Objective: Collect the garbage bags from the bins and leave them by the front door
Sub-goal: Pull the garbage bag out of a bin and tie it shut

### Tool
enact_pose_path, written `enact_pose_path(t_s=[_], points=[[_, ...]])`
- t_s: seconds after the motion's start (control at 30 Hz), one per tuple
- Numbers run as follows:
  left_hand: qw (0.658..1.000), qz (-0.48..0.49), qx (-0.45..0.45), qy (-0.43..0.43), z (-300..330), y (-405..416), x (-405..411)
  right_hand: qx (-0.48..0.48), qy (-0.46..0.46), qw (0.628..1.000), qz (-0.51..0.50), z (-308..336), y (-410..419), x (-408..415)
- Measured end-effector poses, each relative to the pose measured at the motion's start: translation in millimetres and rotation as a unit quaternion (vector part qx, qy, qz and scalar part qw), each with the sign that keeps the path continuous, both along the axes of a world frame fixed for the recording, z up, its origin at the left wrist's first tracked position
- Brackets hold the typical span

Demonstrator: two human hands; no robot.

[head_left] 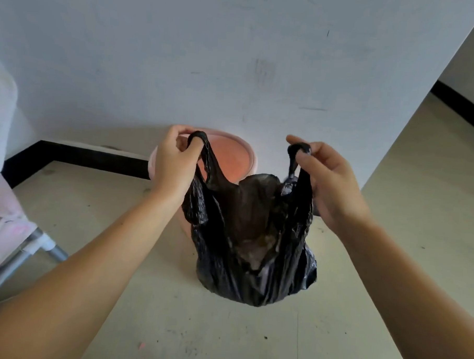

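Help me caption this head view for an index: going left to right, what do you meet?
Metal leg → left hand → black bag → right hand. The pink bin overlaps the hand and bag, so I leave it out.

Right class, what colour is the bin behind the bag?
Pink: the bin is a pale pink, seen best in the head view, behind the black bag.

You face a white wall (235, 57) with black skirting (76, 156); beige speckled floor (223, 336); metal furniture leg (23, 254) at left.

One bag (251, 234), seemingly one bin (231, 157).
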State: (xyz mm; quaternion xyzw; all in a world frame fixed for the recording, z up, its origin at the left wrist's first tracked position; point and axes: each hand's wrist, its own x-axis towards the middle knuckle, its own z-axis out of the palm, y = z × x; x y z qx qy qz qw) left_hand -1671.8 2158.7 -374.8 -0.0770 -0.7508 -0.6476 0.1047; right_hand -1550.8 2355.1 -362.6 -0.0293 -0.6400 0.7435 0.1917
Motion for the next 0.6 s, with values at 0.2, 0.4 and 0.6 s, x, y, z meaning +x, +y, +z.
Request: enact_pose_path(t_s=[0.2,0.4,0.6], points=[[0.969,-0.139,0.152,-0.140,1,9,-1,-0.050,0.027,0.997,0.050,2,-8,7],[0.952,-0.243,0.078,-0.171,4,8,8,-0.057,0.000,0.994,0.092,-4,-1,2],[0.907,-0.405,-0.117,-0.021,9,27,49,0.333,-0.162,0.902,0.222,-28,-31,4]])
